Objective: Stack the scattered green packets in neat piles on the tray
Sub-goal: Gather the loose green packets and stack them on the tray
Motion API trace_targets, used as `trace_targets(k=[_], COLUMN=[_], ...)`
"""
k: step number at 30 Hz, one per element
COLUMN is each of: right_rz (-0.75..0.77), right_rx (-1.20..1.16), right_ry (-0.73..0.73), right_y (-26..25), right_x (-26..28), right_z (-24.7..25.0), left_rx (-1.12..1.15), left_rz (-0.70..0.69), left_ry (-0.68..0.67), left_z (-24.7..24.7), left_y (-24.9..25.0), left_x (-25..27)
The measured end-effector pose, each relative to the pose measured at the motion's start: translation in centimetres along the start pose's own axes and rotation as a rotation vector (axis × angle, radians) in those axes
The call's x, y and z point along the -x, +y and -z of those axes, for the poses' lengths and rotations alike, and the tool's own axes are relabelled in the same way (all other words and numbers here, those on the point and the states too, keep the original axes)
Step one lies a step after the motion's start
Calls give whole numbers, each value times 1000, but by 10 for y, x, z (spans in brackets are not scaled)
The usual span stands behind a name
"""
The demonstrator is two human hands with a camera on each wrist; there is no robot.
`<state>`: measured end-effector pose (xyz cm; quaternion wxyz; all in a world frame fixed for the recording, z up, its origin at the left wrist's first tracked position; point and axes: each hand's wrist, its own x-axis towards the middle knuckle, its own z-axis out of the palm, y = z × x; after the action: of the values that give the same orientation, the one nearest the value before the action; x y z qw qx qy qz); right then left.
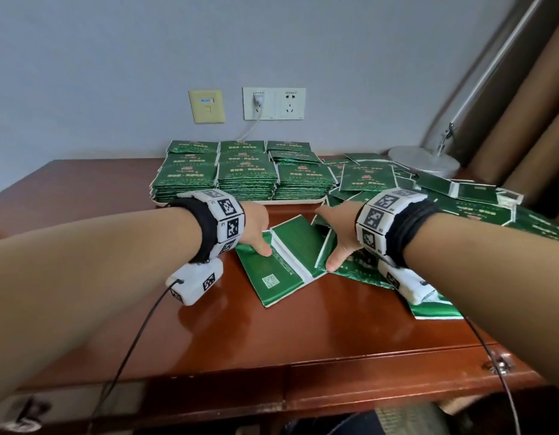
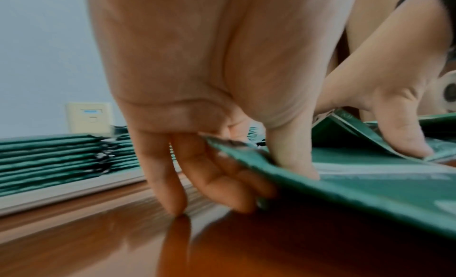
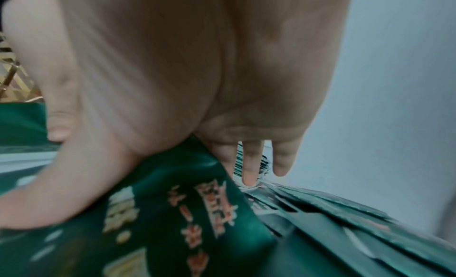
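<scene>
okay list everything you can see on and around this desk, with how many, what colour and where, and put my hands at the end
stacked packets: about nine piles in a grid, green, on the tray at the back of the desk
tray: one, white, under the piles, only its front rim showing
loose packets: many, uncounted, green, scattered over the right side of the desk
gathered packets: a few, green with white bands, mid-desk between the hands
desk: one, glossy red-brown wood
wall sockets: one white double plate, a white plug and cable in its left half
data port plate: one, cream, left of the sockets
lamp base: one, white, round, back right corner
left hand: pinches the left edge of the gathered packets
right hand: grips their right edge
</scene>
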<state>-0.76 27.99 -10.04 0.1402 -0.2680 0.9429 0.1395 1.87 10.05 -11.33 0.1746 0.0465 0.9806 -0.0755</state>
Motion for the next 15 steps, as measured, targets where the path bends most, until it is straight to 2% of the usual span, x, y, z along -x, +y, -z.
trace_targets(k=[6, 11, 15], right_rz=[123, 193, 168], right_rx=[-20, -58, -7], right_ry=[69, 149, 74], right_y=[-31, -62, -76], right_x=[-12, -21, -23], right_z=[17, 29, 35], left_rx=[117, 305, 521], left_rz=[142, 251, 324], left_ry=[117, 263, 286], left_z=[1, 3, 3], left_y=[-50, -70, -61], left_x=[20, 25, 24])
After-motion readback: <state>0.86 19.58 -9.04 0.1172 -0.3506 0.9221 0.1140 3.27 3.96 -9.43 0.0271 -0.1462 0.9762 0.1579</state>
